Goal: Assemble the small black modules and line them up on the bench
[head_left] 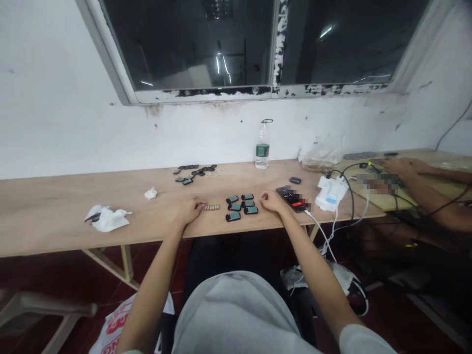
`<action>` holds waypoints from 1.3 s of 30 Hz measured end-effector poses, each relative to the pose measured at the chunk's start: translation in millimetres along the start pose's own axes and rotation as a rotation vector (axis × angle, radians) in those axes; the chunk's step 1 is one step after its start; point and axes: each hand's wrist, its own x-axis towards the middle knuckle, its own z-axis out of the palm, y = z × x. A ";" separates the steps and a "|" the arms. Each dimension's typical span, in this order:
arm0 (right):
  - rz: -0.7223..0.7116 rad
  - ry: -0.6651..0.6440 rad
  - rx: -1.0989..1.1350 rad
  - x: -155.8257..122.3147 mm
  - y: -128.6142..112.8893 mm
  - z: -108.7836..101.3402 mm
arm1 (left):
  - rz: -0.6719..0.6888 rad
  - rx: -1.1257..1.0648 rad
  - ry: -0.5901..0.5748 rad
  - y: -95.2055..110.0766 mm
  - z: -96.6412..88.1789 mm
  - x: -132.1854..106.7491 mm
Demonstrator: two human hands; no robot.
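On the table, my left hand [190, 211] has its fingertips pinched together at the left end of a row of small gold-and-silver cylinders [212, 207]. Whether one lies between the fingers is too small to make out. My right hand [270, 200] rests with its fingers curled in, and nothing shows in them. Between the hands lie several small black devices with grey-green screens [234, 207], set in two columns. Just right of the right hand is a phone [294, 199] with a timer on it and a white cable plugged in.
Behind lie loose black parts [201, 171] and small pale pieces. A water bottle [262, 150] stands by the wall. Crumpled tissues [108, 218] are at left. A white power strip [331, 192], cables and a plastic bag [321, 155] sit at right, near another person's hands [398, 167].
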 end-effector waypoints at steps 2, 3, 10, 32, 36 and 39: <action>-0.003 -0.004 -0.006 0.8 1.5 0.9 | -0.010 0.005 -0.005 -0.4 0.1 -0.1; -0.003 -0.007 -0.010 1.1 2.0 1.3 | -0.011 0.003 -0.001 -0.4 0.1 -0.2; 0.007 -0.004 -0.018 0.6 1.4 1.8 | 0.028 0.015 -0.001 2.4 -0.5 -0.7; -0.020 0.019 -0.051 0.1 1.6 3.5 | 0.037 0.016 -0.010 10.7 -3.3 -3.0; -0.026 0.018 -0.052 1.1 2.6 4.3 | 0.027 0.029 -0.023 9.3 -3.2 -2.6; -0.018 0.015 -0.050 0.6 1.0 3.8 | 0.032 0.038 -0.026 6.7 -1.9 -1.9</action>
